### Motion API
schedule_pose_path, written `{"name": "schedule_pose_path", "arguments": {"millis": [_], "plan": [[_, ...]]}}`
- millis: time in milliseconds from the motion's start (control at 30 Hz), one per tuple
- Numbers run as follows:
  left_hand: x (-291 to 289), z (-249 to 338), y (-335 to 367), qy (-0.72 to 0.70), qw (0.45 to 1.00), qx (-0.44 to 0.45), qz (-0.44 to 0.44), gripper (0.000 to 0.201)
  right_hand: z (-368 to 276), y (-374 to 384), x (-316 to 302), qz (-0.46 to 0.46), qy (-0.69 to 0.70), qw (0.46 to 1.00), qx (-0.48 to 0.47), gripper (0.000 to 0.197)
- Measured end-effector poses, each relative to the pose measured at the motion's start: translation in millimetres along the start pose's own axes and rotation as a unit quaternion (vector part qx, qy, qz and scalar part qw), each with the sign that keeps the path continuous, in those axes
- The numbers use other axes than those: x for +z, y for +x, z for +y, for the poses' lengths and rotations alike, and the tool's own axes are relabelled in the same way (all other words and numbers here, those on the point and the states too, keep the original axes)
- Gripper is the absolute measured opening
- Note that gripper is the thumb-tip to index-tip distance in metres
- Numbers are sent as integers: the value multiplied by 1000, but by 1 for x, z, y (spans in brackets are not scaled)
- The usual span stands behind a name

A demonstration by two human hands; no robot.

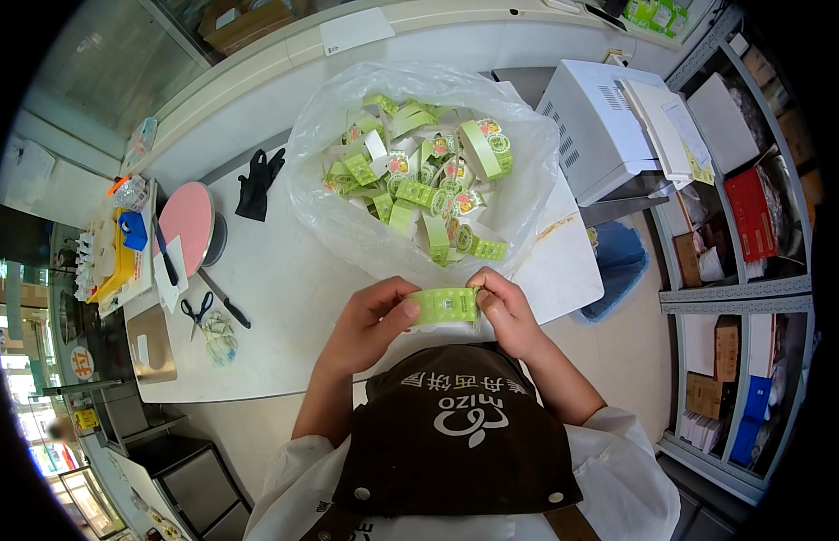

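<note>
At the centre of the frame, just below the translucent plastic bag (311, 176), we hold a light-green card piece (444, 306) with its long axis running left to right, the fingers of our left hand (367, 325) pinching its left end and those of our right hand (510, 317) its right, neither nearer.

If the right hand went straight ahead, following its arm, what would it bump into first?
Beyond the green strip it holds, the right hand would probably meet the clear plastic bag; depth is unclear.
</note>
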State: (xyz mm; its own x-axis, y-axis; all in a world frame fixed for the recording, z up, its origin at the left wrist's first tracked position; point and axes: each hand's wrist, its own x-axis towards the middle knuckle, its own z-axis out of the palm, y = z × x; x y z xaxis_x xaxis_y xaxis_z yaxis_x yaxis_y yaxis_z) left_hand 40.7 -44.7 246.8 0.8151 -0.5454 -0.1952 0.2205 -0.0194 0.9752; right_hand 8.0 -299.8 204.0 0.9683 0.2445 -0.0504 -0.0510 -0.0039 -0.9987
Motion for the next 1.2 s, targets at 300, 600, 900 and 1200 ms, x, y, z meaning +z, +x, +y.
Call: {"name": "schedule_pose_path", "arguments": {"millis": [300,600,900,1200], "plan": [[-2,5,-8,-150,981,-35,-116,19,4,-1,9,-23,42,999,2,17],[22,10,1,-83,997,10,-1,42,4,1,22,-64,5,998,-16,25],[12,4,1,-7,995,35,-92,49,9,2,24,-93,56,994,33,25],[12,9,-1,2,997,38,-61,38,38,0,21,-43,213,974,66,39]]}}
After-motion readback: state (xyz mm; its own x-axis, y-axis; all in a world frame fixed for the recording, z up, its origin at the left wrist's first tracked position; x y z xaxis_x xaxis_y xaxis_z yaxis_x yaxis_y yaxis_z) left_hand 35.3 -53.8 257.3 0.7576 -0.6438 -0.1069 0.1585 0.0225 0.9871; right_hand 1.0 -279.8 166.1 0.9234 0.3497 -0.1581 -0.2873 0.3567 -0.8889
